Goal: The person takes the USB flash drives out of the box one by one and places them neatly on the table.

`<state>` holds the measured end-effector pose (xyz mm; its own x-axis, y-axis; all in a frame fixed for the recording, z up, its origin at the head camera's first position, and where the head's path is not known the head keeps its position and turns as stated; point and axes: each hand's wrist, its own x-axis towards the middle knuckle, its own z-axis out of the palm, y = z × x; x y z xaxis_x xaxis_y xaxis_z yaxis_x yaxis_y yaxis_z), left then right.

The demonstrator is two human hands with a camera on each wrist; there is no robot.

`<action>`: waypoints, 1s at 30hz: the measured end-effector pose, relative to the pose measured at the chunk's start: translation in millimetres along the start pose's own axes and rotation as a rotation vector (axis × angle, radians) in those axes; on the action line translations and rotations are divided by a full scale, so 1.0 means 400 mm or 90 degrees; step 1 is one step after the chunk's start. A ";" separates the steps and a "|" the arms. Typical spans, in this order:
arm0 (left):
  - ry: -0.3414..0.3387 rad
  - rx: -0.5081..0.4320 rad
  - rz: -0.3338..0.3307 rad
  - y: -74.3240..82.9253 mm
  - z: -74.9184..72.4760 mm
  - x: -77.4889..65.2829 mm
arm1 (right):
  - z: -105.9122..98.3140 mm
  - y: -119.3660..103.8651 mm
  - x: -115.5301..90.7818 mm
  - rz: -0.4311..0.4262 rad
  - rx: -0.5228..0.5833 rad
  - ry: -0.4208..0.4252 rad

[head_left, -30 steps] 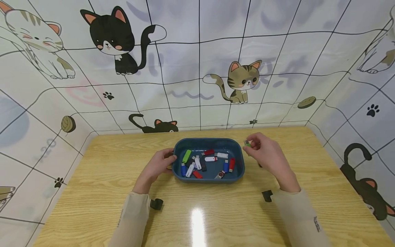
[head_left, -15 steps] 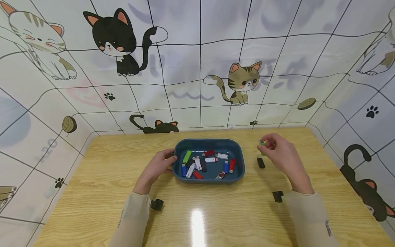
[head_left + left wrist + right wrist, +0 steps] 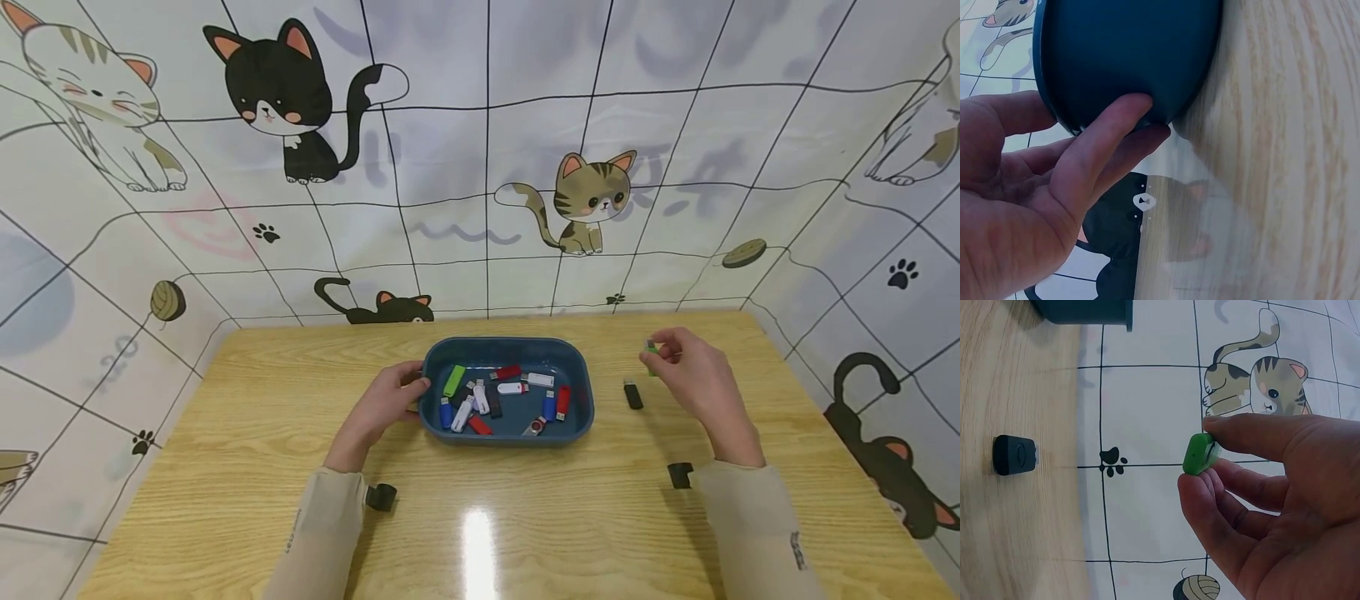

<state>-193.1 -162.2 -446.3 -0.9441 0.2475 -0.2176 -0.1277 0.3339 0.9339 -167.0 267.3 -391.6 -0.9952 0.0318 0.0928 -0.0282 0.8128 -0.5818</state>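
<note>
A dark blue plastic bin (image 3: 507,439) stands mid-table with several USB sticks in it, among them a green one (image 3: 453,381), white ones (image 3: 513,387) and red ones (image 3: 563,402). At its left end my left hand (image 3: 384,400) grips the bin, thumb at the rim and fingers (image 3: 1107,137) against the outer wall. Right of the bin, my right hand (image 3: 693,379) pinches a green USB stick (image 3: 1199,454) between thumb and fingertips, above the table. Below that hand, a black USB stick (image 3: 633,395) lies on the wood.
The wooden table (image 3: 495,533) runs back to a wall covering (image 3: 450,183) printed with cats and grid lines, with more of it on both sides. Black bands (image 3: 382,497) show at the wrists below the sleeves.
My right hand has moved right, away from the bin, with the green USB stick in its fingers. The black USB stick on the table has come into full view. My left hand stays put.
</note>
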 end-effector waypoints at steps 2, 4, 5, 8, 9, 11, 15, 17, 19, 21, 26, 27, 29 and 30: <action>0.004 0.005 0.000 0.002 0.001 0.000 | 0.000 0.006 0.002 0.006 -0.002 -0.004; 0.007 0.007 0.000 0.003 0.002 -0.001 | 0.000 0.012 0.004 0.010 -0.004 -0.012; 0.007 0.007 -0.001 0.003 0.003 -0.001 | 0.000 0.015 0.006 0.013 -0.005 -0.016; 0.009 0.008 0.002 0.003 0.004 -0.002 | 0.001 0.023 0.011 0.020 -0.010 -0.024; 0.010 0.008 0.001 0.003 0.004 -0.003 | 0.001 0.026 0.012 0.023 -0.012 -0.026; 0.013 0.009 0.000 0.002 0.004 -0.003 | 0.002 0.032 0.015 0.031 -0.016 -0.029; 0.019 0.003 -0.007 0.001 0.005 -0.001 | 0.002 0.043 0.019 0.048 -0.020 -0.038; 0.022 -0.001 -0.010 0.001 0.004 0.000 | 0.002 0.050 0.022 0.057 -0.021 -0.045; 0.022 -0.005 -0.012 0.001 0.003 0.000 | 0.002 0.056 0.024 0.063 -0.021 -0.051; 0.022 -0.007 -0.014 0.001 0.003 0.000 | 0.001 0.061 0.026 0.067 -0.021 -0.056; 0.017 -0.009 -0.013 0.000 0.002 -0.001 | 0.004 0.069 0.032 0.075 -0.018 -0.066; 0.016 -0.009 -0.013 0.000 0.001 -0.002 | 0.005 0.070 0.032 0.077 -0.019 -0.068; 0.014 -0.010 -0.013 0.001 0.001 -0.002 | 0.009 0.075 0.035 0.081 -0.022 -0.072; 0.013 -0.010 -0.012 0.001 0.001 -0.003 | 0.011 0.078 0.037 0.083 -0.024 -0.073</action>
<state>-191.8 -162.0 -445.8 -0.9474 0.2232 -0.2293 -0.1497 0.3243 0.9340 -182.9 290.6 -411.7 -0.9943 0.0739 -0.0764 0.1039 0.8276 -0.5516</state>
